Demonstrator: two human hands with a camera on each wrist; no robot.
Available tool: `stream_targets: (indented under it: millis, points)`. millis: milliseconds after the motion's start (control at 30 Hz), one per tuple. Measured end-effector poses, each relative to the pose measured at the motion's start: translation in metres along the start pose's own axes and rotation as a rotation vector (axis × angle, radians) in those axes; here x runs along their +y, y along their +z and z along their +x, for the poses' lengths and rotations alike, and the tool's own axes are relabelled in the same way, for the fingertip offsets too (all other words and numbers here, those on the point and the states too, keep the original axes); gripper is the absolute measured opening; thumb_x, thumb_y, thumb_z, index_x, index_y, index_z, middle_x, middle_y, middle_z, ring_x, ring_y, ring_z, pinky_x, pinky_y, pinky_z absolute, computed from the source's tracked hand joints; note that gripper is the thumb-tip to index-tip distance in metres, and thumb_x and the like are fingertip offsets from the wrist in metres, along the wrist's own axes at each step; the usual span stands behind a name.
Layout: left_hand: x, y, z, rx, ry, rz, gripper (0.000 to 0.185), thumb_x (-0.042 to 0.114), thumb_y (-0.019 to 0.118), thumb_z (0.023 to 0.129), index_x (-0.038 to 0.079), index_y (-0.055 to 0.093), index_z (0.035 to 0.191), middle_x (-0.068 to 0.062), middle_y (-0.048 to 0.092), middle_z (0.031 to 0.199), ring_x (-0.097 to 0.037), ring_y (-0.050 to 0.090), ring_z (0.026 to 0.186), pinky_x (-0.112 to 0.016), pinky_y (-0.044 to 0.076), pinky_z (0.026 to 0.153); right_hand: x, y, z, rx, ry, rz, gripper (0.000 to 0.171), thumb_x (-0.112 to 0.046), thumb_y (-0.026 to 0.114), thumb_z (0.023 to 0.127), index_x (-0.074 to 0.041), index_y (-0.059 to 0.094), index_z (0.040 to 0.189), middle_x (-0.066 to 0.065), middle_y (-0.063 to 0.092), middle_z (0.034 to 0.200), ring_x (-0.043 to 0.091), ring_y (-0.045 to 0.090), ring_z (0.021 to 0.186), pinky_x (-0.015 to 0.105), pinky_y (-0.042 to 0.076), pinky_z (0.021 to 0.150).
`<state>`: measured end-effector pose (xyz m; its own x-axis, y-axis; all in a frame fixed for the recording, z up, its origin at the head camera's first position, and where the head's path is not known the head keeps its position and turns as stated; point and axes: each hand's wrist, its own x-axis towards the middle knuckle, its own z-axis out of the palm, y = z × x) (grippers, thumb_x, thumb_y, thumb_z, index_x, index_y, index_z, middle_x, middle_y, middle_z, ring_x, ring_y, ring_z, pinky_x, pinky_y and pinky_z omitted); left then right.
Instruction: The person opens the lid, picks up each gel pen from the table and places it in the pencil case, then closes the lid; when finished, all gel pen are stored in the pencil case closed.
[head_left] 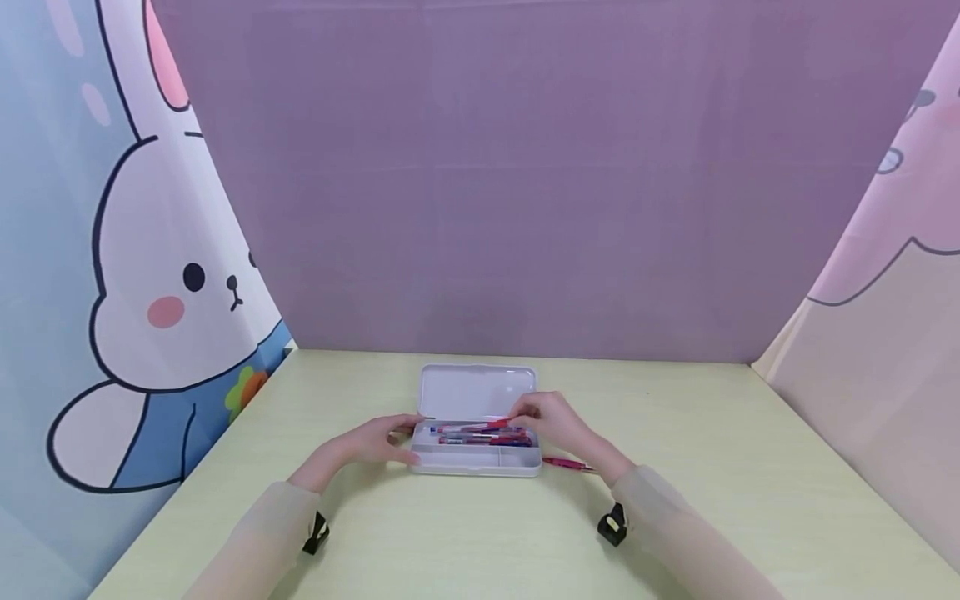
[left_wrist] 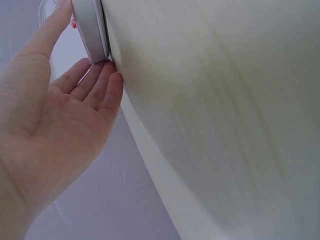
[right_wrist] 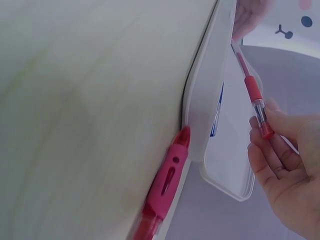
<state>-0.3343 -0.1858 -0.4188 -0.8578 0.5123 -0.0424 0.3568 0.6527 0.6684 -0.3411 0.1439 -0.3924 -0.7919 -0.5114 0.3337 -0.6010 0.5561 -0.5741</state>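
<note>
An open white pencil case (head_left: pixel 480 469) lies on the pale green table, its lid (head_left: pixel 476 392) folded back. Several red and blue pens (head_left: pixel 487 438) lie inside. My left hand (head_left: pixel 382 440) rests at the case's left end. Its straight fingers touch the end wall (left_wrist: pixel 92 30) and its thumb lies along the rim. My right hand (head_left: pixel 551 421) pinches a red pen (right_wrist: pixel 254 92) by its end and holds it just above the case (right_wrist: pixel 220 145). A second red pen (right_wrist: pixel 167 185) lies on the table against the case's right end.
The table (head_left: pixel 750 467) is walled in by a purple backdrop (head_left: pixel 525 208) behind and cartoon-rabbit curtains (head_left: pixel 150 275) on both sides. Black wrist cameras (head_left: pixel 612 527) sit under both sleeves.
</note>
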Motion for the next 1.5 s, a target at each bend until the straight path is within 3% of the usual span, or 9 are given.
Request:
stream_targets:
  millis: [500,1067,1500]
  points:
    - [0.001,0.001,0.000,-0.002,-0.010,-0.006,0.076,0.035,0.075,0.078,0.005,0.042,0.140,-0.017,0.050,0.135,-0.034,0.047,0.124,-0.049,0.040,0.104,-0.001,0.013,0.009,-0.036,0.035,-0.036,0.005,-0.011,0.072,0.081,-0.008,0.071,0.085,-0.002,0.066,0.078,0.007,0.054,0.066,0.018,0.049,0.062]
    - [0.002,0.001,0.000,0.005,-0.030,-0.005,0.076,0.035,0.075,0.079,0.006,0.042,0.140,-0.017,0.048,0.137,-0.033,0.046,0.125,-0.050,0.040,0.104,0.001,0.017,0.009,-0.098,0.077,-0.054,0.006,-0.009,0.071,0.082,-0.004,0.069,0.080,-0.001,0.065,0.078,0.007,0.055,0.071,0.020,0.051,0.067]
    - [0.003,0.001,0.000,0.010,-0.043,0.004,0.076,0.035,0.076,0.078,0.006,0.042,0.140,-0.017,0.049,0.137,-0.033,0.046,0.125,-0.050,0.040,0.105,-0.002,0.017,0.007,-0.073,0.115,-0.180,0.006,-0.007,0.067,0.085,-0.008,0.072,0.088,-0.001,0.061,0.082,0.012,0.054,0.077,0.029,0.050,0.071]
